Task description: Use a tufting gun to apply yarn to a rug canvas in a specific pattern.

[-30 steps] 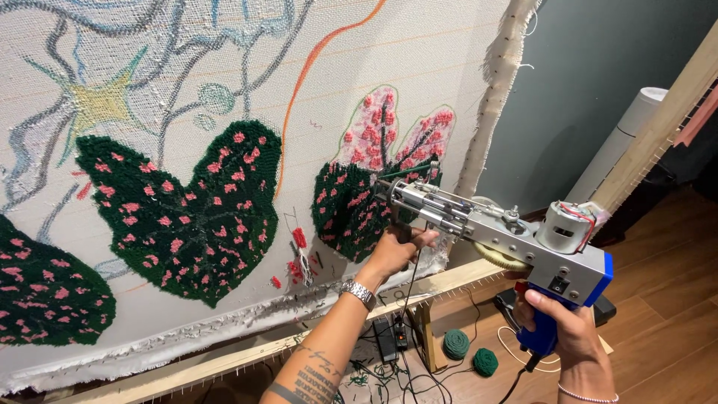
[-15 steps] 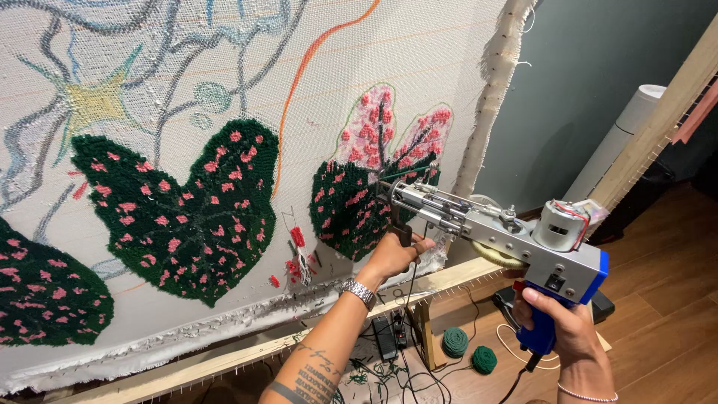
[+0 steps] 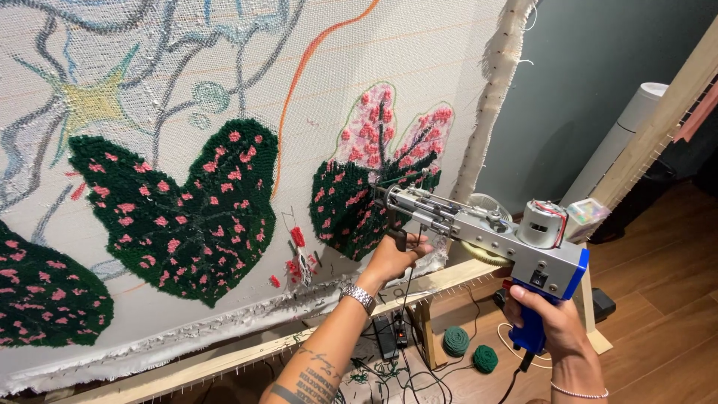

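1. A large off-white woven backing cloth (image 3: 419,90) stretched on a pale wooden frame (image 3: 224,357) fills the space ahead of and above both hands; it bears drawn grey and blue lines, a yellow star shape and an orange curve.
2. A big dark green tufted leaf with pink spots (image 3: 187,217) sits on the cloth well to the left of the left hand, and part of another such leaf lies further left at the edge of view.
3. A smaller, partly filled leaf of dark green and pink yarn (image 3: 366,187) lies just above the left hand, at the tip of the tool.
4. A silver and blue metal tufting gun (image 3: 493,232) spans the gap between the two hands, its front end touching the cloth at the smaller leaf.
5. The right hand (image 3: 550,329) is closed around the gun's blue pistol grip, below and to the right of the tool body.
6. The left hand (image 3: 393,258) is wrapped around the short black front handle under the gun's nose, with a silver metal bracelet (image 3: 357,298) on its wrist.
7. Two dark green balls of yarn (image 3: 470,349) rest on the brown wooden floor (image 3: 658,299), below and between the hands, near tangled black cables.
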